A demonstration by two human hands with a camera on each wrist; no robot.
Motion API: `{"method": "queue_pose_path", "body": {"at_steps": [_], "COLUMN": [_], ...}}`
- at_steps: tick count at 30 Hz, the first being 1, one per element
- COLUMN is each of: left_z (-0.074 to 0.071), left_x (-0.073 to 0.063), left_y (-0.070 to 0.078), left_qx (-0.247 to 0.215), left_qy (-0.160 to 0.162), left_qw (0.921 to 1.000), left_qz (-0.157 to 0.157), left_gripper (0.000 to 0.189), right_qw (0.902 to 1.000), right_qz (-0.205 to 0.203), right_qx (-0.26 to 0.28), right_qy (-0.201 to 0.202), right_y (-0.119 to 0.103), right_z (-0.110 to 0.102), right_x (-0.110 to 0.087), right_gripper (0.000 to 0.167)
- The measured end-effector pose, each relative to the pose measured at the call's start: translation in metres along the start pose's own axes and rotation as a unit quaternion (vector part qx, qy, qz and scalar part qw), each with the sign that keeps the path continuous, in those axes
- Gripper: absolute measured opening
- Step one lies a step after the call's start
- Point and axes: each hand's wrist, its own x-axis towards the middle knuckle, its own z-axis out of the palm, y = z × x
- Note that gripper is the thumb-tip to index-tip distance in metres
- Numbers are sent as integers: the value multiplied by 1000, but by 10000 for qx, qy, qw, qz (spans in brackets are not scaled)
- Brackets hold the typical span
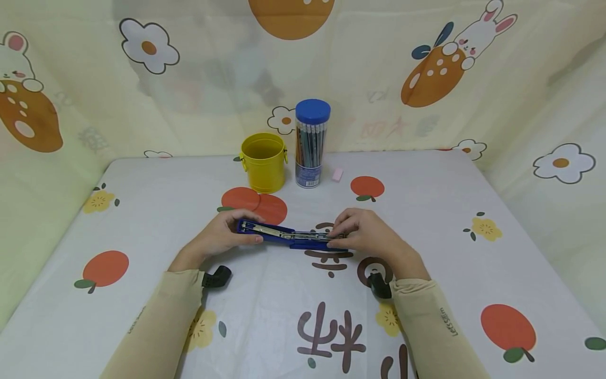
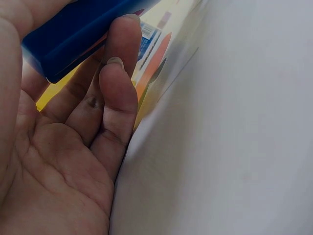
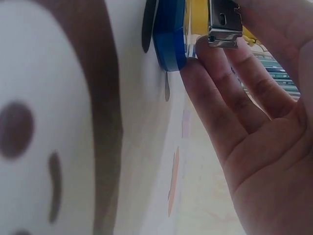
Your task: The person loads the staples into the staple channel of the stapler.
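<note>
A blue stapler (image 1: pixel 271 233) lies spread wide open between both hands in the head view, its metal inner parts facing up. My left hand (image 1: pixel 232 229) grips its left end, thumb in front and fingers behind; in the left wrist view the blue casing (image 2: pixel 73 36) sits between thumb and fingers. At the other end, my right hand (image 1: pixel 366 231) pinches the stapler with its fingertips and thumb. The right wrist view shows the metal end (image 3: pixel 225 24) of the staple rail beside these fingers, with the blue base (image 3: pixel 169 41) close over the table.
Behind the stapler stand a yellow bucket (image 1: pixel 265 171) and a clear tube of pencils (image 1: pixel 310 145) with a blue lid. A small pink eraser (image 1: pixel 337 175) lies right of the tube. A printed cloth (image 1: pixel 265 316) covers the table; patterned curtains (image 1: pixel 213 89) enclose its back and sides.
</note>
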Motion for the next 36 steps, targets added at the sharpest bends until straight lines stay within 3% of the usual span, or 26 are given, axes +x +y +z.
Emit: {"method": "queue_pose_path", "body": {"at_steps": [8, 16, 24, 29, 36], "left_z": [0, -1, -2, -2, 1], "left_x": [-1, -1, -1, -2, -3], "left_y": [1, 0, 0, 7, 16], "left_qx": [73, 126, 219, 367, 203], "left_qy": [46, 53, 44, 143, 173], "left_qw": [10000, 9999, 9997, 9992, 9995], "left_qz": [-46, -29, -30, 1, 176], "left_gripper": [37, 39, 40, 39, 45], "right_qw": [9984, 9966, 9936, 9920, 9889], "right_qz": [111, 542, 472, 392, 319], "right_qx": [559, 611, 1015, 1186, 1441], "right_qy": [61, -51, -149, -165, -175], "right_y": [7, 13, 16, 17, 22], "right_z": [-2, -2, -2, -3, -3], "right_x": [1, 0, -2, -2, -2], "right_gripper": [28, 53, 65, 71, 75]}}
